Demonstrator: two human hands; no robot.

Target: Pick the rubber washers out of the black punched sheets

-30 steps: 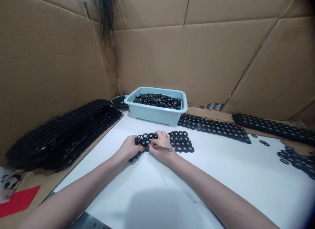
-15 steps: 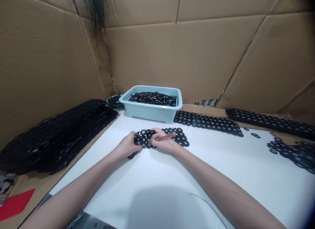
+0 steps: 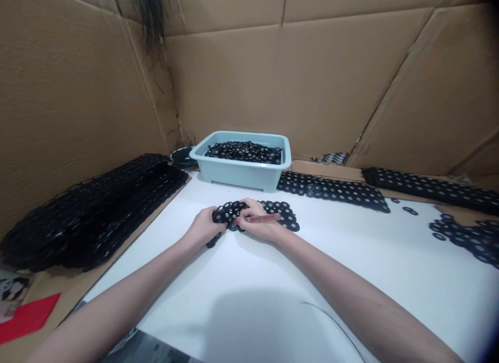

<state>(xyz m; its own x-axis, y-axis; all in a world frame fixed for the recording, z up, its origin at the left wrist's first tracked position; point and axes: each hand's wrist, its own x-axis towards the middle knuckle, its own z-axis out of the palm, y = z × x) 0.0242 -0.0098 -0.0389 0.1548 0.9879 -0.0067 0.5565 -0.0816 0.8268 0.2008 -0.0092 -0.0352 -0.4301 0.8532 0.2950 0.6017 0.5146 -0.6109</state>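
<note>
A small sheet of linked black rings point(image 3: 286, 216) lies on the white tabletop, partly under both hands. My left hand point(image 3: 205, 227) pinches its left end, with thumb and fingers closed on the edge and a bit of the sheet hanging below. Closed around a slim tool with a clear reddish handle point(image 3: 265, 218), my right hand point(image 3: 253, 221) works at the middle of the sheet. The tool's tip is too small to make out among the rings.
A light blue basin point(image 3: 241, 176) full of black rings stands behind the hands. Ring strips point(image 3: 339, 192) lie to its right, loose rings point(image 3: 410, 211) nearby. A black netted heap point(image 3: 97, 212) and red sheet point(image 3: 31, 319) are at left. Cardboard walls point(image 3: 312, 82) enclose the table.
The tool's handle has tilted flatter in my right hand. Both hands stay on the ring sheet, and the whole view has shifted slightly.
</note>
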